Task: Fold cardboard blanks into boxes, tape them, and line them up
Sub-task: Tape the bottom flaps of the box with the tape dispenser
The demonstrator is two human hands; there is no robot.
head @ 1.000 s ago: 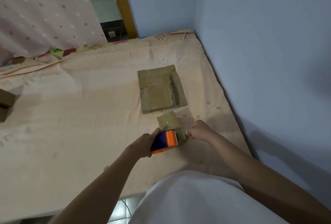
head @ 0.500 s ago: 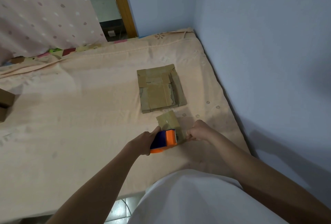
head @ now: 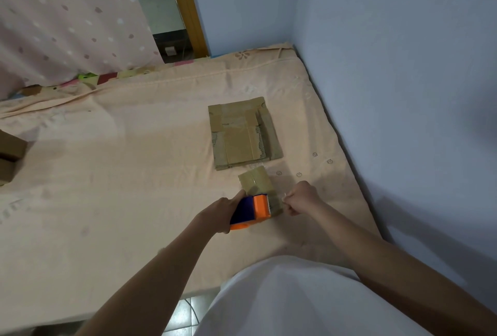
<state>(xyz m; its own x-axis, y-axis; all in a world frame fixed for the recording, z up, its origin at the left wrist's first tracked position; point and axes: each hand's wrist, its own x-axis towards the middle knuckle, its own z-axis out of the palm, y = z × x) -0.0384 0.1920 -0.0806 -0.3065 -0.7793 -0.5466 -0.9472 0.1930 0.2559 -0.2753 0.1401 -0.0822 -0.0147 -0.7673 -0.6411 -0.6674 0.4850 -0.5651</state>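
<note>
Taping a small cardboard box (head: 257, 183) on the bed (head: 121, 174), we grip the orange tape dispenser (head: 251, 210) in our left hand (head: 223, 213); our right hand (head: 300, 198) pinches the tape end. Flat blanks (head: 243, 136) wait just beyond; finished boxes (head: 9, 153) sit far left.

- We have one view only, from a head-worn wide-angle camera; it looks forward and steeply down over our own chest and forearms
- The bed (head: 113, 174) fills the middle; the wall (head: 403, 67) runs up the right side; the curtain (head: 67, 18) hangs far left
- Our hands sit near, low in the centre; lines bow toward the edges
</note>
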